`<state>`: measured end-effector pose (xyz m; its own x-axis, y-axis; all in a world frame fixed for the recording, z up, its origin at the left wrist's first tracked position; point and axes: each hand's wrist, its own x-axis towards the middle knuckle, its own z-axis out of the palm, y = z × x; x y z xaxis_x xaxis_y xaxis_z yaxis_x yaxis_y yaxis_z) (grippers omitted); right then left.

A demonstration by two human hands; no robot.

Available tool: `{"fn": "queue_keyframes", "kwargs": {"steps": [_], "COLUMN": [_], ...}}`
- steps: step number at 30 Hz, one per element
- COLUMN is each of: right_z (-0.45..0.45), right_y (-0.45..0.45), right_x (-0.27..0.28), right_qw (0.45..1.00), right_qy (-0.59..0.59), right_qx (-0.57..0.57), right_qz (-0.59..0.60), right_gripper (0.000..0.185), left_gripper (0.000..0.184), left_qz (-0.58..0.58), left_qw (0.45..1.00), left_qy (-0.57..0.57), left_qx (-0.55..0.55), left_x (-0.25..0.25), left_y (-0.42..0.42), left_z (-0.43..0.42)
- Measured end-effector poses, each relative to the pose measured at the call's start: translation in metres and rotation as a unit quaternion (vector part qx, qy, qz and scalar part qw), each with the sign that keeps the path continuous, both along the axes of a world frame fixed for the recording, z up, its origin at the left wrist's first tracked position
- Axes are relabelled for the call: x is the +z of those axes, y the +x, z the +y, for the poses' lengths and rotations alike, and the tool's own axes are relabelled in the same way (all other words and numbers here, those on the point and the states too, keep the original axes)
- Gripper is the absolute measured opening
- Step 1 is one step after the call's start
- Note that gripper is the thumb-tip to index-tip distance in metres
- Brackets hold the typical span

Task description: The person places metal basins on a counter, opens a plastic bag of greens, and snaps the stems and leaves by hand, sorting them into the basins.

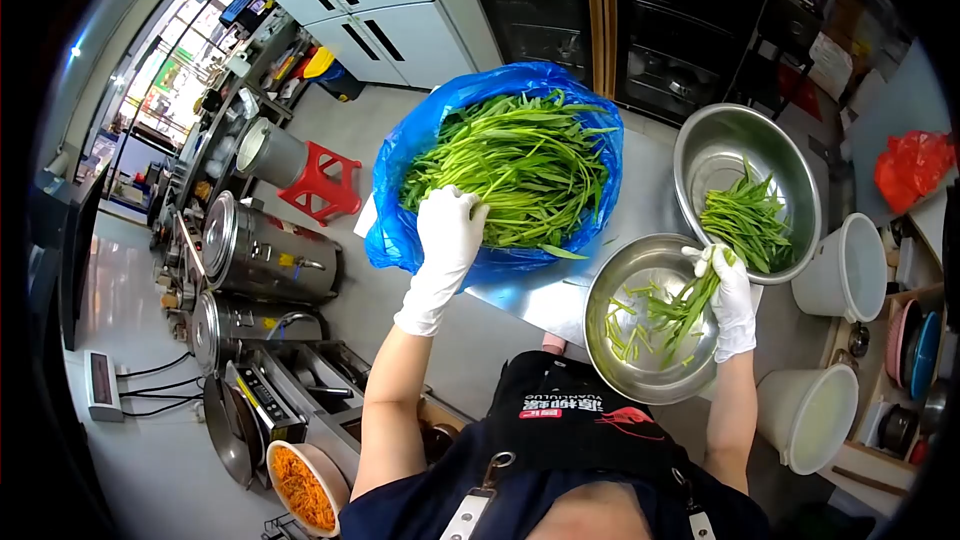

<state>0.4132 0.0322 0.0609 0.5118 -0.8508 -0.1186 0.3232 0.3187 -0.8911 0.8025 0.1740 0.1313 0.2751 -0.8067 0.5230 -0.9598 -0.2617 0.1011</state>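
A blue plastic bag sits wide open, heaped with long-stemmed water spinach. My left hand, in a white glove, is at the near left edge of this heap with its fingers curled onto some stems. In my right hand, also gloved, is a small bunch of water spinach, held over the nearer metal bowl. Short cut or broken stem pieces lie in that bowl. Behind it, a larger metal basin contains a pile of leafy tops.
Bag and bowls rest on a metal table. White buckets stand at the right. To the left are a red stool, large steel pots and a tub of shredded orange food. Pale cabinets stand behind.
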Motion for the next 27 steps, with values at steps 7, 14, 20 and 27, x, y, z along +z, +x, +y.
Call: {"fn": "queue_keyframes", "kwargs": {"steps": [7, 14, 20, 27], "right_z": [0.007, 0.012, 0.034, 0.055], "right_y": [0.030, 0.052, 0.082, 0.124], "right_x": [0.026, 0.043, 0.085, 0.102], "right_qw": [0.995, 0.997, 0.958, 0.708], "right_qy": [0.087, 0.031, -0.212, -0.662], "right_qx": [0.012, 0.013, -0.001, -0.016], "right_qz": [-0.054, 0.065, 0.195, 0.244], "right_gripper": [0.022, 0.009, 0.011, 0.045], "left_gripper": [0.011, 0.009, 0.012, 0.018], "left_qz": [0.057, 0.265, 0.497, 0.576], "left_qw": [0.983, 0.936, 0.863, 0.813], "left_qy": [-0.169, -0.229, -0.091, 0.024], "left_qx": [-0.028, -0.024, -0.002, -0.084], "left_x": [0.032, 0.054, 0.040, 0.026], "left_y": [0.000, -0.006, -0.039, -0.085], "left_z": [0.004, 0.031, 0.033, 0.023]}}
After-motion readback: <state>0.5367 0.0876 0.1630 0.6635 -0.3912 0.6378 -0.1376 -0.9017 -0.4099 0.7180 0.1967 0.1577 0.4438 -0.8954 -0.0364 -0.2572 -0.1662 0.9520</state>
